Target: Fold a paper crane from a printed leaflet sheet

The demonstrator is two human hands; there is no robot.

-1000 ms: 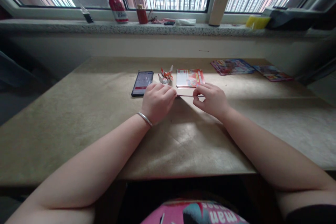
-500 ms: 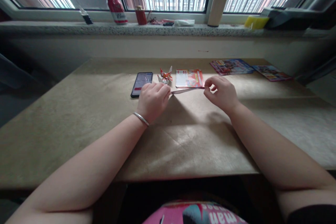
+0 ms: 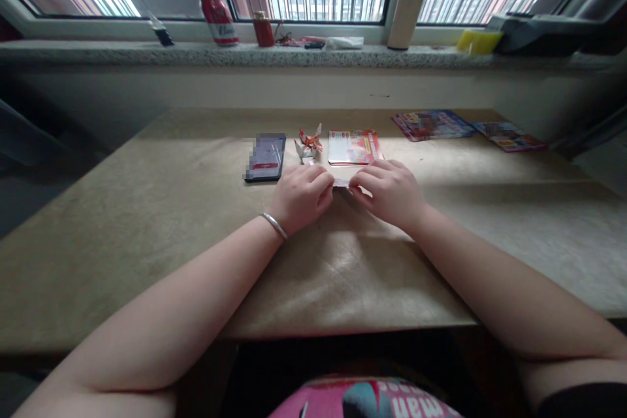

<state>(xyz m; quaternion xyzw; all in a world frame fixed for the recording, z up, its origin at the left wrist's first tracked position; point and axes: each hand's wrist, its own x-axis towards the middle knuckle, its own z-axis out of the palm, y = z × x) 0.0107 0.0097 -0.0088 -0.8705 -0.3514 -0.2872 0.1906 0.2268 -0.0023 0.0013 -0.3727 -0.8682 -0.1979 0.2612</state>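
Between my two hands a narrow pale strip (image 3: pixel 341 183), which looks like folded paper, spans a short gap just above the table (image 3: pixel 337 287). My left hand (image 3: pixel 304 192) is closed on its left end, a silver bangle on the wrist. The fingertips of my right hand (image 3: pixel 389 189) pinch the other end. Just beyond my hands stands a folded red-and-white paper figure (image 3: pixel 309 140). To its right lies a stack of printed square sheets (image 3: pixel 355 145), and to the left a phone (image 3: pixel 267 157) rests face up, its screen lit.
Colourful printed booklets (image 3: pixel 434 125) lie at the back right of the table. Along the stone windowsill (image 3: pixel 171 57) are a red can (image 3: pixel 219 21), a red bottle-like container (image 3: pixel 263 29), a brush (image 3: pixel 159 29) and a yellow object (image 3: pixel 479 42).
My hands have come closer together and a little nearer to me. Less of the strip shows between them, and the paper figure and more of the phone are now uncovered.
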